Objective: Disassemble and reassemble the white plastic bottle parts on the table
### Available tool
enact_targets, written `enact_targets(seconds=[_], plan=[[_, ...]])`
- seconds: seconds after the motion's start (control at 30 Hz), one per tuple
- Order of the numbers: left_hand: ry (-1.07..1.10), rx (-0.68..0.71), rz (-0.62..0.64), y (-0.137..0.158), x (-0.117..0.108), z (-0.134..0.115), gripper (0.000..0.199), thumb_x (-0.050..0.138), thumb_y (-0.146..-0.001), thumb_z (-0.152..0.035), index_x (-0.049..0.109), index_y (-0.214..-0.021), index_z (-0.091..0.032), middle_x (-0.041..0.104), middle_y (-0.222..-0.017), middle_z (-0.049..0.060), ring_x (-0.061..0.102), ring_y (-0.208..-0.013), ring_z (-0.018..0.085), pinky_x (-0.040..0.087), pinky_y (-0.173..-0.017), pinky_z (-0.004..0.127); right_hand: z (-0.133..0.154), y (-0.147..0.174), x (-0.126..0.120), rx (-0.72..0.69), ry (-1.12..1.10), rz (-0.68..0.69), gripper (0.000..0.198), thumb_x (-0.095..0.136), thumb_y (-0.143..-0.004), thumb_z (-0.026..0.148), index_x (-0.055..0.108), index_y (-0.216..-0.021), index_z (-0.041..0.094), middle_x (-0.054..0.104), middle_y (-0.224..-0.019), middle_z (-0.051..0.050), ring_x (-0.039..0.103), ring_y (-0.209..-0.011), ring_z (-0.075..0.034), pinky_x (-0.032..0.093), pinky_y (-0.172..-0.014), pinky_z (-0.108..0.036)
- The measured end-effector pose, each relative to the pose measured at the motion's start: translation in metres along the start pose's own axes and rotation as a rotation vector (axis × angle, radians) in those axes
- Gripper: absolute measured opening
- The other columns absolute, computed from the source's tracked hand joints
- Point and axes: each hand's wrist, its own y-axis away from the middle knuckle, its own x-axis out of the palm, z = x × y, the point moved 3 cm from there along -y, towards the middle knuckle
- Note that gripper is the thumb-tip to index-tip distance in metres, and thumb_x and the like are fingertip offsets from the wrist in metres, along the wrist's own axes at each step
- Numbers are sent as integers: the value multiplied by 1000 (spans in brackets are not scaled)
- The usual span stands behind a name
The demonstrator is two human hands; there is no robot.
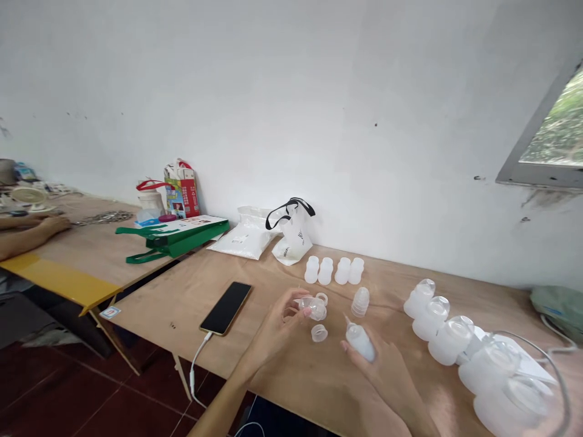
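My left hand [286,317] is closed around a clear plastic dome-shaped part [315,308], held just above the table. My right hand [381,359] grips a small translucent squeeze bottle [359,342] with a thin nozzle, tilted toward the upper left. Beside the dome part is a clear ring [322,298], and below it a clear collar-like piece [319,332] lies on the wooden table [291,376]. A stack of clear ribbed rings [361,301] stands between and beyond my hands. Farther back, several frosted waisted containers [325,271] stand in a row.
At right, several frosted bottles with clear tops [450,340] form a diagonal row near a grey cable [551,358]. At left lies a phone [226,308] on a white cable. White bags [248,233] rest by the wall. Another person's hand [54,224] is at the neighbouring table.
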Motion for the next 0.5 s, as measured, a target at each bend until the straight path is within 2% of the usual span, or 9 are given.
enact_targets(seconds=[0.13,0.23,0.3,0.4,0.5], plan=[[-31,41,64,-17,20,5,36,64,-95,-49,65,-118,-21,70,-120,9,67,-96,23,52,-82,33,-17,-3,-17,17,-78,-170,36,57,-90,62,56,-80,27,64,-66,3,62,-62,-22,45,-62,-31],[-189,116,108,-50,49,1,29,61,-95,-41,67,-115,-22,72,-105,7,65,-92,24,51,-82,36,-24,-3,-28,60,-144,-256,40,58,-88,65,59,-84,26,64,-66,2,62,-63,-22,47,-63,-32],[-305,193,139,-78,72,-3,27,58,-95,-34,67,-118,-24,71,-98,5,64,-86,24,50,-84,39,-27,-3,-32,81,-165,-278,40,58,-89,65,60,-87,25,65,-67,2,62,-66,-22,48,-64,-32],[-358,279,213,-116,105,1,23,56,-97,-28,68,-117,-23,69,-105,8,62,-101,28,46,-95,44,-28,-2,-35,89,-173,-292,38,59,-89,63,60,-87,25,64,-66,2,61,-68,-21,48,-65,-31],[-424,281,301,-135,130,15,26,52,-99,-27,66,-120,-21,68,-102,10,60,-106,31,45,-96,48,-26,-1,-38,79,-171,-277,37,60,-89,62,59,-84,25,64,-66,2,60,-66,-21,47,-64,-31]])
